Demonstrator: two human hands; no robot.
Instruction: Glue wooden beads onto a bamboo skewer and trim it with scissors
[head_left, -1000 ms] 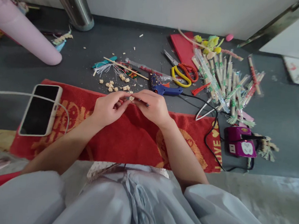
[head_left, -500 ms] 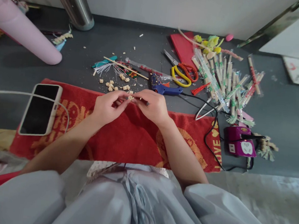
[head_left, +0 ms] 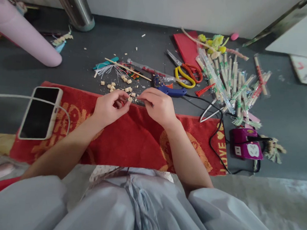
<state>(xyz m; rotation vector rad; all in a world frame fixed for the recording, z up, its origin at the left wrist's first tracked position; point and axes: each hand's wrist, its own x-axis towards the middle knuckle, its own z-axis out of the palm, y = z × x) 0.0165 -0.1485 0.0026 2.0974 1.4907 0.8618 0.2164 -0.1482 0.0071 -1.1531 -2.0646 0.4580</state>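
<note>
Fingers (head_left: 125, 107) of the left hand (head_left: 107, 107) pinch 1 small pale piece (head_left: 130, 99), held above the far edge of the red towel (head_left: 130, 138). Fingers of the right hand (head_left: 159, 106) are drawn together at the tips, just beside that piece; from my feed I can't tell if they grip anything, too small. More pale bits (head_left: 111, 86) and crumbs lie on the grey worktop (head_left: 117, 40), just beyond the left hand. I see a blue-handled glue gun (head_left: 172, 91) just past the right hand, scissors (head_left: 185, 77) with 1 yellow and 1 orange handle loop behind it, a thin wooden stick (head_left: 127, 69) to its left. Plastic-wrapped sticks (head_left: 229, 78) heap to the right, near a purple socket block (head_left: 247, 144). Phone (head_left: 41, 112) rests on the towel's left end, a white cable (head_left: 7, 96) across it.
</note>
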